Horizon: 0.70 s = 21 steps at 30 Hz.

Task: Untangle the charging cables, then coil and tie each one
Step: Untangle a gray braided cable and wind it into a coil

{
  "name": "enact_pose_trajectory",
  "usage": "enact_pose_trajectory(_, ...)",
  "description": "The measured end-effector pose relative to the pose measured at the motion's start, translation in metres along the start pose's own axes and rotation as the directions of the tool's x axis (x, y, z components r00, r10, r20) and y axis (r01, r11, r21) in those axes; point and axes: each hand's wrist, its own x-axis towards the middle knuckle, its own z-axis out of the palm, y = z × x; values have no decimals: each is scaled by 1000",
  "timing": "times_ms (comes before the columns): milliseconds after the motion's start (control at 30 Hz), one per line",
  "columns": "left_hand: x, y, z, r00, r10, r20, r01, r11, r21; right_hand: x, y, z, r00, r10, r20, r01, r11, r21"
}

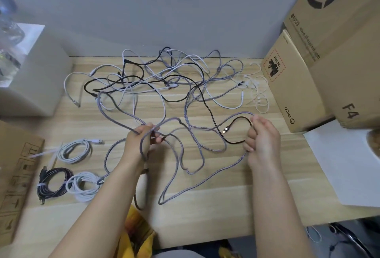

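Untangling step: left hand (141, 140) and right hand (262, 140) both grasp grey braided cable (181, 191); next, draw it free of tangle (164, 74).

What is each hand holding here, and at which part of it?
Both hold the grey braided cable mid-length, not at a plug: the left hand pinches a bunched loop, and the right hand grips another stretch together with a black cable.

Cardboard boxes (292, 85) (right side), white paper (339, 163)
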Motion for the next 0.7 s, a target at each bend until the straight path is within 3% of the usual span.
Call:
enact_pose_trajectory(67, 6, -2, -2, 999, -42, -28, 41, 998, -53, -3, -2, -6, 999, 35, -1, -34, 990, 135)
enact_pose_trajectory(233, 23, -11, -5, 993, -85, -83, 67, 978, -199, -19, -11, -6, 997, -67, 31, 61, 984, 168)
enact_pose_trajectory(300, 24, -11, -7, 992, -121, -20, 114, 970, -215, -27, -15, -2, 989, -116, 89, 102, 984, 149)
enact_pose_trajectory(367, 18, -4, -9, 974, -186, 131, 189, 982, -14, -35, -19, 4, 977, -138, 164, 123, 988, 94)
enact_pose_trajectory(400, 13, 4, -11, 955, -231, 187, 184, 954, 235, -38, -20, 7, 971, -139, 196, 130, 990, 57)
enact_pose_trajectory(433, 6, 15, -13, 940, -264, 217, 129, 862, 490, -42, -20, 10, 966, -138, 220, 136, 990, 24)
enact_pose_trajectory(500, -5, 41, -19, 946, -244, 213, -61, 511, 858, -47, -21, 13, 958, -145, 247, 154, 988, -21)
enact_pose_trajectory(567, -17, 67, -24, 977, -109, 182, -168, 126, 978, -51, -22, 15, 954, -154, 258, 171, 984, -47)
enact_pose_trajectory(600, -24, 78, -25, 984, -15, 177, -176, 42, 983, -52, -23, 16, 951, -156, 265, 177, 983, -55)
enact_pose_trajectory(633, -33, 89, -27, 978, 67, 198, -203, 69, 977, -54, -24, 16, 949, -157, 275, 182, 981, -66)
enact_pose_trajectory(700, -52, 103, -23, 939, 196, 283, -333, 313, 890, -57, -26, 18, 937, -157, 312, 198, 975, -105)
